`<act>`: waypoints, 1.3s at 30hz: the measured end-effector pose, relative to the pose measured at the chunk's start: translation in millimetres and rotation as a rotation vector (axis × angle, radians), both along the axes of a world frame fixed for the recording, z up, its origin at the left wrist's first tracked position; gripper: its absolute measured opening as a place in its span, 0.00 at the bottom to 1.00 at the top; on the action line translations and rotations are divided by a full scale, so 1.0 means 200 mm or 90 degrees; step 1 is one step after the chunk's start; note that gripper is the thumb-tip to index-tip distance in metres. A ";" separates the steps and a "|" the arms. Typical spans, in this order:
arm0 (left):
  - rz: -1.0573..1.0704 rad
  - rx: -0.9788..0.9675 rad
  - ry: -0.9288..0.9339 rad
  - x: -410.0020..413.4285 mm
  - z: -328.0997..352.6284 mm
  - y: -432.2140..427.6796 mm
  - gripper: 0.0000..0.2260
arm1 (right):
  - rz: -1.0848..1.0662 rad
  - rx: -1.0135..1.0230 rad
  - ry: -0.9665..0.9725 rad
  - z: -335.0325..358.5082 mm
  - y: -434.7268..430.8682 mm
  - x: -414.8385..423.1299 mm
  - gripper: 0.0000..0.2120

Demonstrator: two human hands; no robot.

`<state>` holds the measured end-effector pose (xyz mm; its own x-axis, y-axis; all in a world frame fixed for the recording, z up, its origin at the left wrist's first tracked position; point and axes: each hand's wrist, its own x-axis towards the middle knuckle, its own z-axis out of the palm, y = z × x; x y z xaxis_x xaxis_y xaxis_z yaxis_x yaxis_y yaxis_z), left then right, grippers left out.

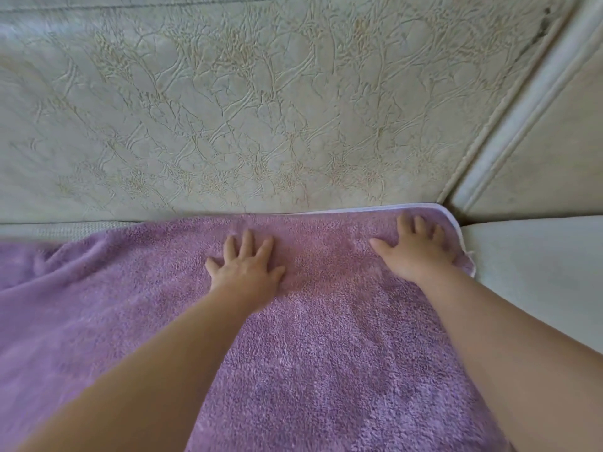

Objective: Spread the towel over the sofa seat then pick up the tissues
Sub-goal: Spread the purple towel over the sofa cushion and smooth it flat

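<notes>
Soft, even daylight, moderately bright, no glare or hot spots. Only faint shadows under the left hand (246, 265) and right hand (416, 251) on the towel (326, 353). Centre is sharp: pile and backrest (228, 109) creases resolve well. Smeared blur at 9 and 10 o'clock. Wide-angle stretch bends forearms at 5 and 7 o'clock. Slight green-grey cast.

Cracked backrest (261, 109), pale grey-green leather-like cover, fine wrinkles, yellowish wear along creases. Dark seam line along its top edge. Pale armrest (535, 135) at right, raised piping running diagonally, meets backrest at corner. Dark scuff marks (543, 27) near upper right. Left part of view blurred.
</notes>
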<state>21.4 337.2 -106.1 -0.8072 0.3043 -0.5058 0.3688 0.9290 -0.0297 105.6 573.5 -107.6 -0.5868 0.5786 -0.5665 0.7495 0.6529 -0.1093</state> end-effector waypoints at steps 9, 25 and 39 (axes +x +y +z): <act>-0.174 0.139 0.049 0.41 0.02 0.13 0.30 | 0.132 0.043 0.195 -0.08 -0.17 0.36 0.32; -0.472 0.099 -0.030 1.33 -0.02 0.16 0.29 | -0.296 -0.030 0.182 -0.19 -0.46 1.52 0.22; -0.663 0.118 -0.078 2.12 0.01 -0.10 0.28 | -0.476 -0.067 0.173 -0.12 -0.75 2.32 0.14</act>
